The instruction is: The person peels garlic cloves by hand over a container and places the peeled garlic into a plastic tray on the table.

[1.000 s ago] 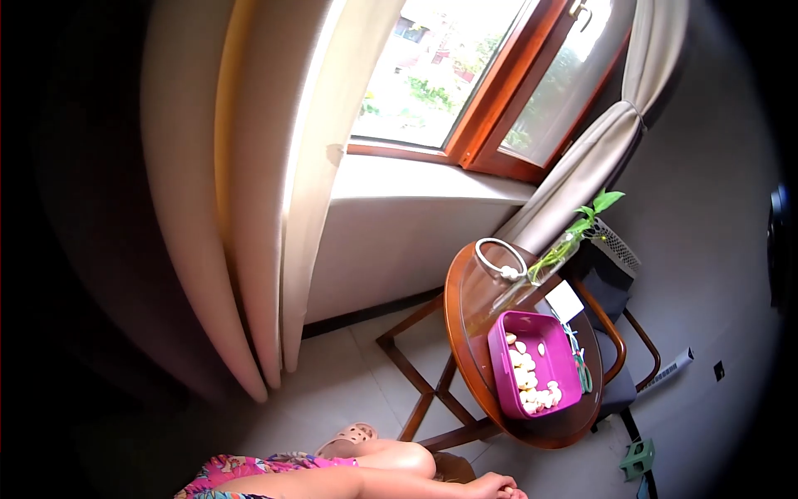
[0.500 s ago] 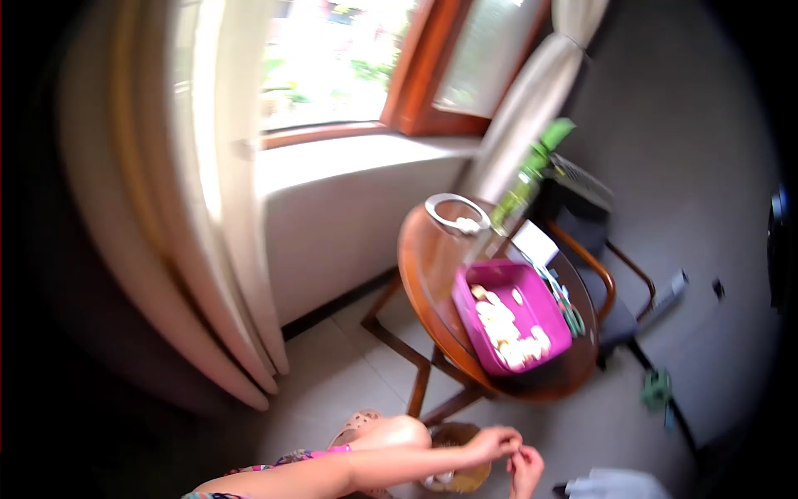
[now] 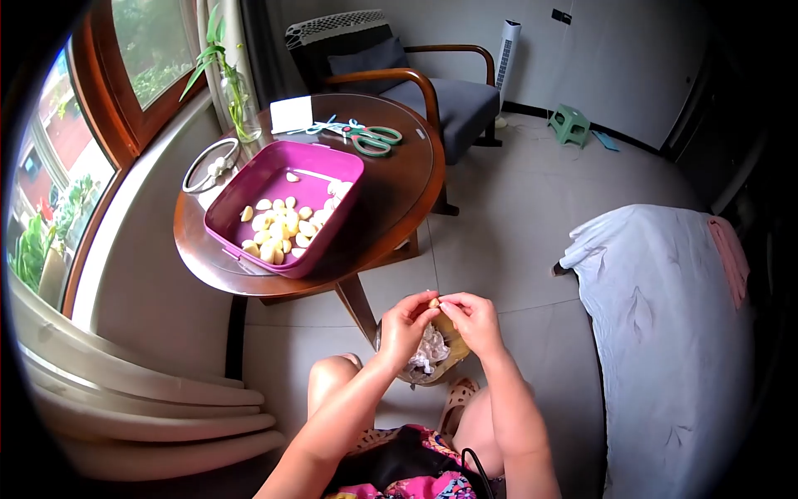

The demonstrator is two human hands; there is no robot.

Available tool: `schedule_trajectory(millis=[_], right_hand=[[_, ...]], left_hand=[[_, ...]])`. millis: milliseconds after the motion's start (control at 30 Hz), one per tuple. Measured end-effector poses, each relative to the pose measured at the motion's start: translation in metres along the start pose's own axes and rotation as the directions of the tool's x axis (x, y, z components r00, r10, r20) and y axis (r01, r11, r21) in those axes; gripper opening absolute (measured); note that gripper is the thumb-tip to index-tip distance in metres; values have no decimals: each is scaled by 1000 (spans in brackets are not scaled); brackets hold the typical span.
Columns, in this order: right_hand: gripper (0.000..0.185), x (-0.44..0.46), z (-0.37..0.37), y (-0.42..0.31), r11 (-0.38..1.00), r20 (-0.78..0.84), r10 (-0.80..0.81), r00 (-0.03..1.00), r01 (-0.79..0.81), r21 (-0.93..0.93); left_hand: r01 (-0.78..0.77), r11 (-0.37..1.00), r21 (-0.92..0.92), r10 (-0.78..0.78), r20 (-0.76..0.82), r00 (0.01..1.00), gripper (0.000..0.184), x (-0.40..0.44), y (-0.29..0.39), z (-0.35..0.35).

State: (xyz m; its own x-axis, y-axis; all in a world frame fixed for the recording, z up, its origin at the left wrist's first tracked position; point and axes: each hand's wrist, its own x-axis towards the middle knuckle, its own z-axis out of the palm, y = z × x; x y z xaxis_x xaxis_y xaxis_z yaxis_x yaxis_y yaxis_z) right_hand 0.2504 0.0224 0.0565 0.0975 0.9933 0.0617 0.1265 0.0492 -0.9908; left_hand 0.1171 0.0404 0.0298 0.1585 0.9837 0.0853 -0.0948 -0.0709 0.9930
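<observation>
My left hand (image 3: 406,329) and my right hand (image 3: 474,323) meet fingertip to fingertip, both pinching a small garlic clove (image 3: 434,303). Just beneath them on the floor is a round bin (image 3: 455,353) with white peelings or crumpled paper (image 3: 430,349) inside. Ahead and to the left, a purple plastic box (image 3: 320,164) on the round wooden table (image 3: 399,187) holds several peeled cloves (image 3: 283,226).
Green-handled scissors (image 3: 372,140), a white card (image 3: 291,115), a white ring-shaped object (image 3: 212,166) and a plant in a glass vase (image 3: 241,108) stand around the box. Behind are an armchair (image 3: 453,96) and a green stool (image 3: 569,125). At right lies a cloth-covered surface (image 3: 665,333).
The view has swung right and levelled, shifting the window to the left. Both hands now show fully, held together above the bin; a second ago only one was partly visible at the bottom edge.
</observation>
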Motion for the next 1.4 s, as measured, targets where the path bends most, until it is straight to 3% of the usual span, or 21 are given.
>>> schedule_trajectory(millis=[67, 333, 733, 833, 933, 1067, 1267, 1400], right_hand=[[12, 1, -4, 4, 998, 21, 66, 998, -66, 4], [11, 3, -9, 13, 995, 53, 12, 998, -17, 96], [9, 5, -3, 29, 998, 45, 44, 998, -46, 43], [8, 5, -3, 22, 981, 65, 99, 993, -108, 162], [5, 4, 1, 12, 968, 69, 110, 991, -123, 219], [7, 5, 2, 16, 967, 39, 81, 996, -88, 238], [5, 5, 7, 24, 998, -2, 28, 1000, -28, 65], [7, 4, 8, 16, 991, -47, -102, 994, 97, -97]], left_hand=[[-71, 995, 75, 72, -5, 997, 23, 0, -2, 3], [-340, 855, 392, 362, 20, 932, 21, 2, 1, 2], [-352, 861, 367, 346, 84, 934, 21, -3, 7, -1], [-308, 896, 319, 304, 64, 951, 20, -1, 5, -1], [54, 997, -56, -50, 65, 997, 20, 3, 0, -4], [235, 903, -358, -165, 215, 962, 23, 4, -2, -7], [357, 745, -564, -264, 242, 934, 22, 6, 0, -11], [302, 818, -489, -253, 165, 953, 23, 7, -5, -8]])
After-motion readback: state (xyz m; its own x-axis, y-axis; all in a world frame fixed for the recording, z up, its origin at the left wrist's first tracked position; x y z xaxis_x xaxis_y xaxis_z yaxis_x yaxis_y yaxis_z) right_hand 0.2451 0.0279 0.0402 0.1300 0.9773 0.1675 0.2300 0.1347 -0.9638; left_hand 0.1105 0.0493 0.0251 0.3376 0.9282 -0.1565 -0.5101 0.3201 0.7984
